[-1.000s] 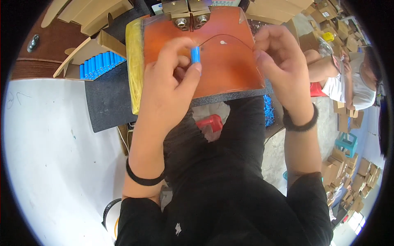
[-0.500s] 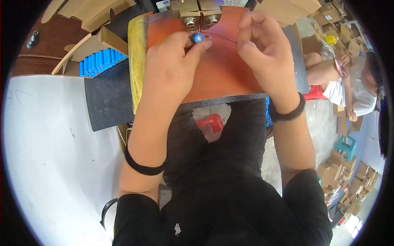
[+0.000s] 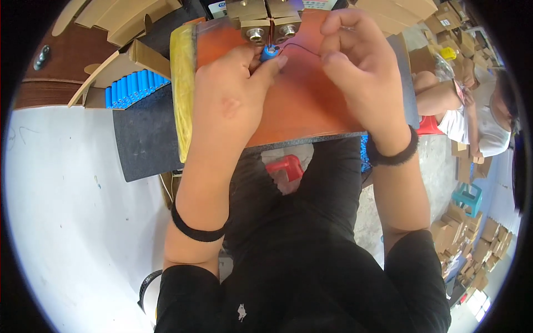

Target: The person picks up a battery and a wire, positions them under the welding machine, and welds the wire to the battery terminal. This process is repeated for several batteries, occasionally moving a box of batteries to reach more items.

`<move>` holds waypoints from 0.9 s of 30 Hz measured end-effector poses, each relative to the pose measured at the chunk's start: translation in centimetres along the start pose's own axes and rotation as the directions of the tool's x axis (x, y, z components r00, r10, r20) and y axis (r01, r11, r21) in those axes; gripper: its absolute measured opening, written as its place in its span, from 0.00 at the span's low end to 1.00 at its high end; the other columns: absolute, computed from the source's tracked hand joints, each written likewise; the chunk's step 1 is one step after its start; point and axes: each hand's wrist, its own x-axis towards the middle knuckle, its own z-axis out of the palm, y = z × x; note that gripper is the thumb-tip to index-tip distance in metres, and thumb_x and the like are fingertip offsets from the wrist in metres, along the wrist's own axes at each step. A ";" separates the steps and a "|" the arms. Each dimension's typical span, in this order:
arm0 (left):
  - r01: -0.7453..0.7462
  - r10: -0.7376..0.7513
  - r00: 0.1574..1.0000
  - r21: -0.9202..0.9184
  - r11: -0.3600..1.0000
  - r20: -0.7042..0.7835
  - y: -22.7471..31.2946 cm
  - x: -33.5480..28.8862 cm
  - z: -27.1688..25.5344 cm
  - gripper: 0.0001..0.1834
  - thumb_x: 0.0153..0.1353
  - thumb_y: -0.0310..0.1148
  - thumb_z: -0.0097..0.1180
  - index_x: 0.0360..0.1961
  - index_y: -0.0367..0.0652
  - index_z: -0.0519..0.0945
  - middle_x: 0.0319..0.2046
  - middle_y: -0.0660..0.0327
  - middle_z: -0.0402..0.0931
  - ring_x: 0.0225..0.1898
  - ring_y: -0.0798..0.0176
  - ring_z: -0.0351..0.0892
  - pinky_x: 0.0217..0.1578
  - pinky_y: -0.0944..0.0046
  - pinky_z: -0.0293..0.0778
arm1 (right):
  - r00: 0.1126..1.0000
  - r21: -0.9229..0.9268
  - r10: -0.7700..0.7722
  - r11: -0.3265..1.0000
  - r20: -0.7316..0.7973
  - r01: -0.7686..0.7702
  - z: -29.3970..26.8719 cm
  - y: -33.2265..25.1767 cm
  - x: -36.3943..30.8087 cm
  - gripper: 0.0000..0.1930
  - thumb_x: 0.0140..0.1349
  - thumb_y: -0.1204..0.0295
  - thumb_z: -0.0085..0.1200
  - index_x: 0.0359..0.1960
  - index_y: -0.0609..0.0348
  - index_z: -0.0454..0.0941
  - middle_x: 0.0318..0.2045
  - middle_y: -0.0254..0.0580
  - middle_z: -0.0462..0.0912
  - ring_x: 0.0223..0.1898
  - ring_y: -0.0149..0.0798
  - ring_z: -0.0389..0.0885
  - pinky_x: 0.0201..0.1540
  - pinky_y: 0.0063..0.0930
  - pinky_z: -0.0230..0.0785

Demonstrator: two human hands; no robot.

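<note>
My left hand [image 3: 236, 83] is closed on a blue cylindrical battery cell [image 3: 270, 53], its metal end up against the electrodes of a spot welder [image 3: 271, 28] at the far side of the work surface. A thin dark wire [image 3: 300, 46] runs from the cell's end to my right hand [image 3: 361, 66], which pinches it between thumb and forefinger. The other fingers of that hand are curled loosely. Beneath both hands lies an orange mat [image 3: 311, 111].
An open cardboard box [image 3: 91, 83] with several blue cells [image 3: 133, 87] stands on the left. Yellow wrapping [image 3: 183, 94] lines the mat's left side. A seated person [image 3: 488, 111] is at the right, near stacked cardboard boxes [image 3: 452, 233]. A red stool [image 3: 288, 166] shows between my legs.
The battery cell in my left hand has gone from just short of the welder to directly at its electrodes. My right hand stays nearly in place, still holding the wire.
</note>
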 end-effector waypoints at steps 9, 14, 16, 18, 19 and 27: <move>0.034 -0.034 0.999 0.012 0.999 0.007 0.1 -0.1 -0.3 0.14 0.61 0.38 0.66 0.36 0.36 0.84 0.23 0.62 0.81 0.25 0.73 0.75 0.28 0.70 0.68 | 0.420 -0.025 0.787 0.459 -0.453 -0.888 4.0 -5.8 3.3 0.15 0.58 0.87 0.53 0.45 0.60 0.67 0.27 0.27 0.68 0.28 0.20 0.66 0.31 0.13 0.59; -0.002 0.002 1.000 0.023 1.000 -0.005 -0.3 0.0 -0.4 0.15 0.61 0.39 0.66 0.35 0.35 0.84 0.24 0.61 0.82 0.26 0.72 0.76 0.29 0.69 0.69 | 0.471 -0.080 0.727 0.503 -0.500 -0.861 4.2 -5.4 3.3 0.10 0.58 0.83 0.55 0.41 0.63 0.70 0.24 0.30 0.70 0.26 0.23 0.69 0.30 0.17 0.63; 0.018 -0.017 1.000 0.067 0.998 -0.022 -0.2 0.0 -0.4 0.15 0.60 0.38 0.68 0.36 0.35 0.84 0.22 0.62 0.81 0.25 0.71 0.74 0.30 0.69 0.69 | 0.529 -0.143 0.705 0.531 -0.472 -0.835 3.9 -5.2 2.3 0.13 0.59 0.82 0.51 0.46 0.63 0.69 0.27 0.30 0.71 0.29 0.22 0.68 0.34 0.16 0.62; -0.023 0.025 0.999 0.042 0.999 -0.049 -0.4 -0.2 -0.2 0.15 0.58 0.37 0.69 0.37 0.35 0.84 0.22 0.63 0.80 0.24 0.70 0.73 0.30 0.69 0.69 | 0.587 -0.208 0.677 0.559 -0.444 -0.803 3.7 -5.2 1.9 0.16 0.60 0.82 0.48 0.51 0.64 0.68 0.30 0.29 0.72 0.33 0.22 0.68 0.38 0.15 0.60; -0.055 0.056 0.996 0.020 0.998 -0.074 -0.6 -0.5 -0.2 0.15 0.57 0.36 0.70 0.38 0.35 0.84 0.22 0.63 0.79 0.23 0.69 0.72 0.30 0.70 0.69 | 0.586 -0.223 0.699 0.546 -0.410 -0.808 3.8 -5.4 2.0 0.17 0.59 0.82 0.48 0.51 0.64 0.68 0.30 0.29 0.72 0.33 0.22 0.68 0.37 0.15 0.60; -0.450 0.470 0.872 0.150 0.880 -0.140 -2.8 -4.5 -5.3 0.08 0.57 0.32 0.68 0.36 0.42 0.85 0.29 0.60 0.83 0.30 0.59 0.84 0.33 0.61 0.80 | 0.462 -0.207 0.658 0.430 -0.595 -0.879 4.0 -15.6 -0.4 0.18 0.56 0.82 0.49 0.50 0.62 0.68 0.29 0.25 0.69 0.29 0.22 0.64 0.33 0.17 0.57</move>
